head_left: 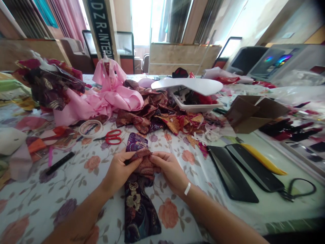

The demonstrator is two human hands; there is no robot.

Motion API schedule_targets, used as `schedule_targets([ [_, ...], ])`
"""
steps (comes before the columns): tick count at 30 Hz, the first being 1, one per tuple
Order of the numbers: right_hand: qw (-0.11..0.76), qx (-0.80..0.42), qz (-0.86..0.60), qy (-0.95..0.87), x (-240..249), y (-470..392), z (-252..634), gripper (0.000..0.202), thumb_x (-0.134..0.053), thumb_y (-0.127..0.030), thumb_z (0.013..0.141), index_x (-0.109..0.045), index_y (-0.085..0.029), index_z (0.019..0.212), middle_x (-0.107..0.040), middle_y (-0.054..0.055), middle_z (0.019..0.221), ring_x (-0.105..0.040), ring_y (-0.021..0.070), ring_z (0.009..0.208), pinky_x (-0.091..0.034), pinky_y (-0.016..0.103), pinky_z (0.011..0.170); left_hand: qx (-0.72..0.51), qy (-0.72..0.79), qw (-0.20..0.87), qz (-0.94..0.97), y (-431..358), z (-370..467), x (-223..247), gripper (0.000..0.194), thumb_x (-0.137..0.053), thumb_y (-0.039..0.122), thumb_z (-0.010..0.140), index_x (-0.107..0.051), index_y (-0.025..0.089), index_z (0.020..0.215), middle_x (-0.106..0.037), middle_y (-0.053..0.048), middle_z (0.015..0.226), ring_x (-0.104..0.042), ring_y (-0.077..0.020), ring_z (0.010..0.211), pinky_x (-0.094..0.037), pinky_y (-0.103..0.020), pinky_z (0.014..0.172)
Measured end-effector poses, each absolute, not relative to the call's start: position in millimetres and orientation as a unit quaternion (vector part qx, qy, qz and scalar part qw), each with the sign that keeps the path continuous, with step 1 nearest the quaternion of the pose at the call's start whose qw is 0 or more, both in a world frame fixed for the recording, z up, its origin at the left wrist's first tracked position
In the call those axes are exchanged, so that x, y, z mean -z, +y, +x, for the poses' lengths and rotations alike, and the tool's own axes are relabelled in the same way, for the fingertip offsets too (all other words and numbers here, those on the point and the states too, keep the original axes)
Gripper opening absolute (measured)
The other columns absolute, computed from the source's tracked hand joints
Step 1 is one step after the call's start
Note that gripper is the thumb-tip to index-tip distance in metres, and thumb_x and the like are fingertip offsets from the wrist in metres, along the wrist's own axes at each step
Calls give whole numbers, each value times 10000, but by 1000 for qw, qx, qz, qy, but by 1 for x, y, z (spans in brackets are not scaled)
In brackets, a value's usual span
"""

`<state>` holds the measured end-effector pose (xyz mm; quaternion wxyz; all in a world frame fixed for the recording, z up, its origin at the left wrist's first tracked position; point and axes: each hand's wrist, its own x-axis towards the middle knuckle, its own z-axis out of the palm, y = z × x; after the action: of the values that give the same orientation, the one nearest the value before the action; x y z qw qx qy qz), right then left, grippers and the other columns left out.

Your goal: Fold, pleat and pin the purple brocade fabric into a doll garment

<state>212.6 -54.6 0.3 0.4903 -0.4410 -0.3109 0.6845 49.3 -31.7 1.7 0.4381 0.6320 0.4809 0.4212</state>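
My left hand pinches the left side of a reddish-brown brocade strip. On its right side, my right hand grips the same strip between thumb and fingers. This strip lies across the middle of a longer dark purple brocade piece with gold and teal flowers, which stretches toward me on the table. The far end of the purple piece shows beyond my hands. A pair of red-handled scissors rests just past my left hand. My fingers hide part of the strip's edges.
A flowered tablecloth covers the table. Tape roll, black bar and scraps lie left. Pink fabric and brown brocade are heaped behind. Dark flat cases, a yellow object and a cardboard box stand right.
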Motion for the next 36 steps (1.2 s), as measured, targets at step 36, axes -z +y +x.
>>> schedule_targets([
  [36, 506, -606, -430, -438, -9, -56, 222, 154, -691, -339, 720, -740, -200, 766, -655, -8, 623, -571, 116, 613, -441, 227, 605, -460, 378, 245, 765, -35, 42, 7, 317, -601, 122, 811, -720, 320, 1027, -686, -29, 1002, -656, -164, 897, -552, -245, 783],
])
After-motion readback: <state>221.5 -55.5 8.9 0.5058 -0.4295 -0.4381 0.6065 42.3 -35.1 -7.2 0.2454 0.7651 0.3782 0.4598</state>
